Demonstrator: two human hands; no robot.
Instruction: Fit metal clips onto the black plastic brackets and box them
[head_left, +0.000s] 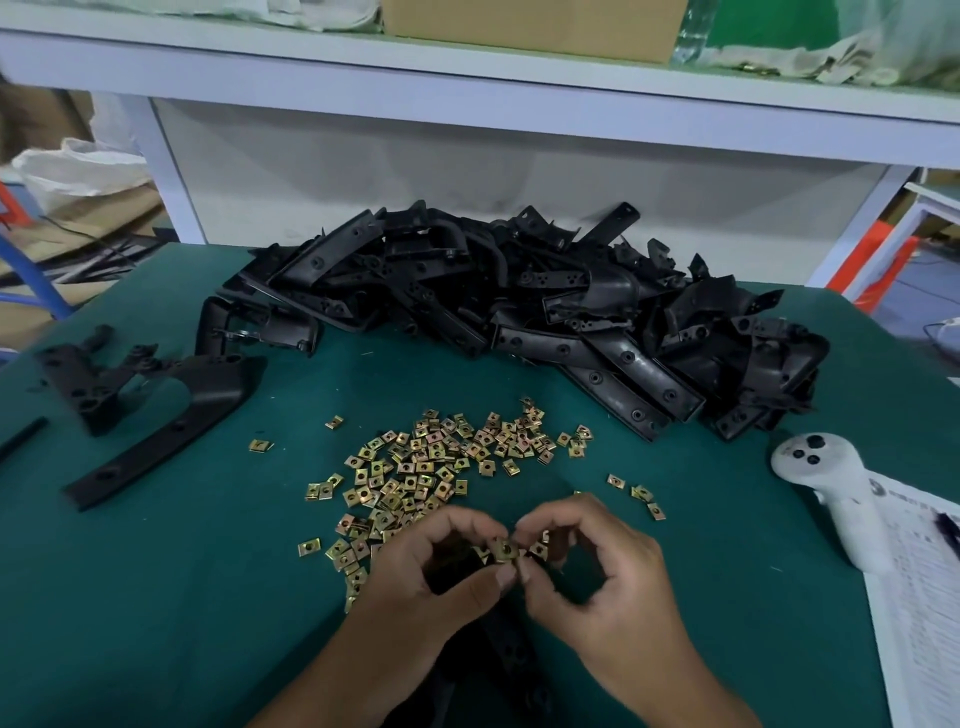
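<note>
Brass-coloured clip (504, 551) pinched at the end of a black bracket (457, 569), both hands at 6 o'clock on the green mat (156, 597).
Left hand (441, 566) curls round the bracket; right hand (597, 561) pinches the clip between thumb and fingertips, the two hands touching. Loose clips (436, 467) lie scattered just beyond, toward 12 o'clock. Bracket heap (519, 306) sits further back, from 12 to 2 o'clock. Two single brackets (156, 410) lie at 9 o'clock. White controller (831, 493) rests at 3 o'clock, beside a printed sheet (919, 597).

Brass-coloured square clip (505, 550) sits on end of black bracket (511, 649), pinched at the fingertips; loose clips (441, 462) beyond grip.
</note>
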